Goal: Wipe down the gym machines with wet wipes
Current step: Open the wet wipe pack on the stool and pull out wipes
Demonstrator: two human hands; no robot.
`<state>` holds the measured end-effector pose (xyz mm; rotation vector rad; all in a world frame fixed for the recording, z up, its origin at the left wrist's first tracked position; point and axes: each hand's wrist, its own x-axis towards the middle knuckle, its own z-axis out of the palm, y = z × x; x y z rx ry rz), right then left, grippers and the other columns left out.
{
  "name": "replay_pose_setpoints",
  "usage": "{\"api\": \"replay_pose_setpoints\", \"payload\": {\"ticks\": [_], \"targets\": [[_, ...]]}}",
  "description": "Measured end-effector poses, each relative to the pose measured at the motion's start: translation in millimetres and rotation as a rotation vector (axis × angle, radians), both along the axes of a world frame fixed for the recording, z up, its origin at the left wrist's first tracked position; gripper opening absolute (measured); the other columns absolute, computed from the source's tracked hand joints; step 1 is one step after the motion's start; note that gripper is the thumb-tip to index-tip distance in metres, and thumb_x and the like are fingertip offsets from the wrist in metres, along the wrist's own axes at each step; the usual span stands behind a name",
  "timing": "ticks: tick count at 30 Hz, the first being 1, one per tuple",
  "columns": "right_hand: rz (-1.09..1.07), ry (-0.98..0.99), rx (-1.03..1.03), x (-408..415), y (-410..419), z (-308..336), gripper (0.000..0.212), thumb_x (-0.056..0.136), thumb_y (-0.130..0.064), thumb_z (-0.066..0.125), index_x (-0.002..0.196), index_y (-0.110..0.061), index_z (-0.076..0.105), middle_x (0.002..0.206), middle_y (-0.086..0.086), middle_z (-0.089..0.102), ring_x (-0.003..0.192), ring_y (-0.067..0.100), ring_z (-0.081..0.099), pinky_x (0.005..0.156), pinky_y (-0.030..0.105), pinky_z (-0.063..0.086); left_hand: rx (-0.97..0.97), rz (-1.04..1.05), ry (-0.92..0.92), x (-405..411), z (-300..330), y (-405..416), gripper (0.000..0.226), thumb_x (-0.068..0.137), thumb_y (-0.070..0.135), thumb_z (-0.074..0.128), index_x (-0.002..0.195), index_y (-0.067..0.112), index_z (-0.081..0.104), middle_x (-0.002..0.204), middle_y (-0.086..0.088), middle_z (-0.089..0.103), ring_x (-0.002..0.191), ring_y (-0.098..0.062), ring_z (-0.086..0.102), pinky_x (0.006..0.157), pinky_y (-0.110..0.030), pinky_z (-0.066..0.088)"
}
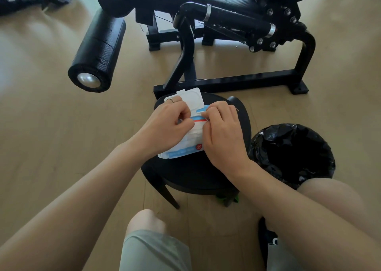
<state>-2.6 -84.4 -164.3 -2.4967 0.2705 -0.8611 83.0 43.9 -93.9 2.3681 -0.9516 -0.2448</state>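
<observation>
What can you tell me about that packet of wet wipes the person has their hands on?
The wet wipes pack is a soft white packet with blue bands and a red stripe, lying flat on a small black stool. Its white plastic flip lid stands open at the far end. The left hand and the right hand both pinch at the opening in its middle. What the printing says is too small to read.

Wood floor in daylight

Pale plank floor (51, 147) with soft glare; a small black table (195, 174) stands beside a bin (292, 153) lined with a black bag.
</observation>
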Motion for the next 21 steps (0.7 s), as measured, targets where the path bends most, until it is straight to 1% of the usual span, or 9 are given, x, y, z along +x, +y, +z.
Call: {"api": "replay_pose_setpoints", "payload": {"ticks": [4,5,6,7,9,12,14,18,21], "targets": [[-0.005,0.012,-0.042,0,0,-1,0.031,0.096,-0.028,0.036,0.101,-0.007,0.060,0.109,0.012,0.061,0.098,0.024,0.056,0.085,0.038,0.056,0.014,-0.024,-0.002,2,4,2,0.028,0.084,0.009,0.063,0.067,0.027,0.050,0.082,0.005,0.054,0.074,-0.010,0.048,0.065,-0.009,0.035],[-0.002,0.014,-0.039,-1,0,0,0.033,0.095,-0.028,0.036,0.102,-0.007,0.060,0.110,0.012,0.061,0.098,0.025,0.056,0.086,0.038,0.056,0.045,-0.051,-0.019,4,6,2,0.026,0.083,0.012,0.064,0.068,0.028,0.051,0.082,0.006,0.054,0.075,-0.011,0.049,0.067,-0.011,0.036],[0.004,0.015,-0.037,-1,0,0,0.034,0.095,-0.028,0.035,0.102,-0.007,0.061,0.110,0.012,0.061,0.099,0.025,0.056,0.087,0.039,0.056,0.097,-0.081,-0.053,6,9,1,0.022,0.082,0.015,0.065,0.069,0.028,0.053,0.083,0.008,0.054,0.078,-0.011,0.049,0.071,-0.017,0.040],[0.011,0.013,-0.036,-1,0,0,0.036,0.095,-0.028,0.034,0.103,-0.006,0.062,0.110,0.012,0.062,0.099,0.026,0.057,0.087,0.040,0.056,0.161,-0.112,-0.103,7,12,0,0.016,0.082,0.020,0.066,0.073,0.028,0.056,0.086,0.008,0.054,0.082,-0.011,0.049,0.074,-0.023,0.044],[0.022,0.007,-0.032,-2,-1,1,0.037,0.095,-0.026,0.035,0.103,-0.005,0.064,0.110,0.012,0.062,0.099,0.027,0.057,0.088,0.041,0.055,0.304,-0.163,-0.227,6,21,-5,0.004,0.086,0.029,0.064,0.086,0.025,0.063,0.095,0.008,0.053,0.094,-0.010,0.048,0.078,-0.029,0.045],[0.019,0.001,-0.037,-3,-1,-1,0.039,0.096,-0.028,0.036,0.104,-0.006,0.067,0.111,0.012,0.064,0.101,0.027,0.059,0.092,0.040,0.055,0.420,-0.221,-0.424,-1,30,-15,0.021,0.093,0.038,0.056,0.100,0.024,0.070,0.107,0.005,0.051,0.107,-0.016,0.046,0.083,-0.034,0.043],[0.015,0.005,-0.041,-3,0,-2,0.040,0.096,-0.030,0.037,0.104,-0.006,0.068,0.112,0.012,0.065,0.102,0.027,0.060,0.093,0.039,0.054,0.469,-0.228,-0.478,-3,33,-19,0.027,0.096,0.040,0.052,0.104,0.024,0.072,0.110,0.004,0.050,0.113,-0.018,0.045,0.088,-0.036,0.043],[0.020,0.019,-0.037,-2,-1,-3,0.040,0.096,-0.030,0.038,0.105,-0.006,0.069,0.113,0.011,0.065,0.102,0.027,0.059,0.093,0.040,0.056,0.547,-0.248,-0.480,-2,33,-25,0.029,0.100,0.037,0.050,0.110,0.021,0.072,0.099,0.008,0.039,0.111,-0.018,0.045,0.078,-0.032,0.036],[0.030,0.026,-0.033,-1,-1,-2,0.038,0.096,-0.028,0.038,0.105,-0.006,0.068,0.113,0.010,0.064,0.102,0.025,0.056,0.092,0.040,0.054,0.609,-0.275,-0.516,-4,36,-32,0.023,0.101,0.030,0.051,0.111,0.019,0.069,0.099,0.005,0.042,0.107,-0.019,0.046,0.074,-0.033,0.035]]}}
